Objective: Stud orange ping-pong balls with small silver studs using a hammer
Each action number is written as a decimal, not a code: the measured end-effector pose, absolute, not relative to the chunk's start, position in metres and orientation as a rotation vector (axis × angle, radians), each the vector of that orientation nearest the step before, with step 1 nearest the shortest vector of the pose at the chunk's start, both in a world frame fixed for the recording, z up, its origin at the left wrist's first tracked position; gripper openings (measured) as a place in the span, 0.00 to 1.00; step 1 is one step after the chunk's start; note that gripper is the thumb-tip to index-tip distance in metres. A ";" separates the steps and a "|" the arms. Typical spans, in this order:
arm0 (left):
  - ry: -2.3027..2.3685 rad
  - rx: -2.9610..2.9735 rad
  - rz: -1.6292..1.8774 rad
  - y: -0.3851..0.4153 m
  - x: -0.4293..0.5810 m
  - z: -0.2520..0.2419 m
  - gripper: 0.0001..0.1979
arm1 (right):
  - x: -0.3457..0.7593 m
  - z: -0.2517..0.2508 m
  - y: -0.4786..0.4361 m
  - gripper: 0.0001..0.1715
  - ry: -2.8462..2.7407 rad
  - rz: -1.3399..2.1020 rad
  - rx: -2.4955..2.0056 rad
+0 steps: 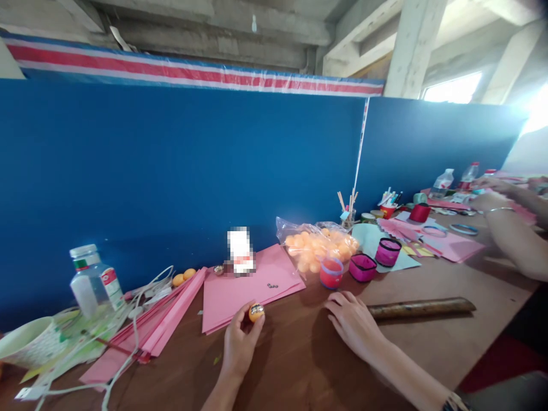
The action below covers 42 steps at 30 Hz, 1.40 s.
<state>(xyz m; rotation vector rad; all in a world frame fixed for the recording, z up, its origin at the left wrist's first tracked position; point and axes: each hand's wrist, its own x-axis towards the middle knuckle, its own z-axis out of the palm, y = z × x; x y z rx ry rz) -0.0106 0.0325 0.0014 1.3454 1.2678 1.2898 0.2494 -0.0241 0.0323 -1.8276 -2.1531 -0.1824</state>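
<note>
My left hand (pixel 241 338) is closed, with thumb and fingers round a small shiny gold ball (pixel 256 312) that looks like a jingle bell, just above the table in front of the pink paper (pixel 252 297). Several tiny dark pieces (pixel 272 285) lie on that paper, and a similar shiny ball (pixel 218 270) sits at its back left. My right hand (pixel 351 321) rests on the brown table, palm down and fingers stretched out, holding nothing that I can see. A brown wooden stick (pixel 422 308) lies beside its wrist, to the right.
Behind my hands are a clear bag of orange balls (pixel 317 245), a red cup (pixel 331 273) and two magenta containers (pixel 363 268). White cables (pixel 136 328), folded pink paper (pixel 171 319) and a plastic bottle (pixel 92 282) crowd the left. Another person's arm (pixel 514 228) reaches in at right.
</note>
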 end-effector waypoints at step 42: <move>1.270 1.492 1.310 0.029 -0.011 0.001 0.22 | 0.160 0.024 0.087 0.14 -2.126 0.024 -1.865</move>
